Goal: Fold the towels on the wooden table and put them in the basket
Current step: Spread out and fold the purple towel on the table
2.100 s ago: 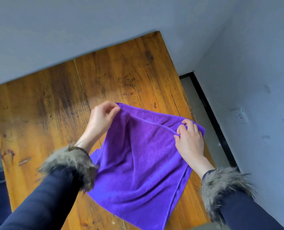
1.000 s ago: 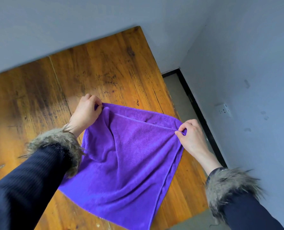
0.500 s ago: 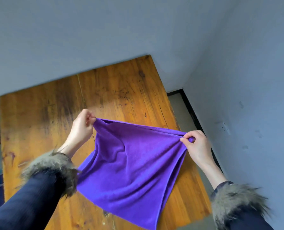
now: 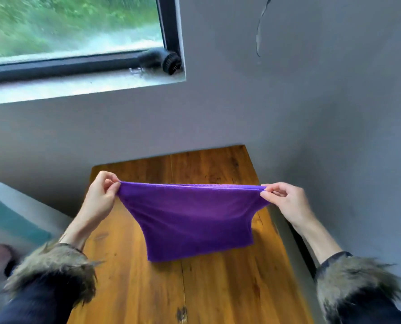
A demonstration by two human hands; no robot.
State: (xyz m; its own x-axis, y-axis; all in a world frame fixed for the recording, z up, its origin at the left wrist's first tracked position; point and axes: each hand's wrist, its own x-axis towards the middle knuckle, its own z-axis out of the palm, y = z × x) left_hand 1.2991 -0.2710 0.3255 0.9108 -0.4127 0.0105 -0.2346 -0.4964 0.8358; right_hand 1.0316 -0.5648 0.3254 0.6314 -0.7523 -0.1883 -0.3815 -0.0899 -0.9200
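Observation:
A purple towel (image 4: 194,216) hangs doubled over in the air above the wooden table (image 4: 218,288), its top edge pulled taut and level. My left hand (image 4: 101,195) pinches the top left corner. My right hand (image 4: 286,199) pinches the top right corner. The towel's lower edge hangs just over the tabletop; whether it touches the wood I cannot tell. No basket is in view.
The table butts against a grey wall (image 4: 241,108) at the far end, with another grey wall (image 4: 358,160) close along its right side. A window (image 4: 73,31) with a dark frame sits high on the left. Blurred objects lie at the lower left.
Both hands have lifted the towel off the table and spread apart, stretching its top edge straight. The view has tilted up, bringing the window into sight.

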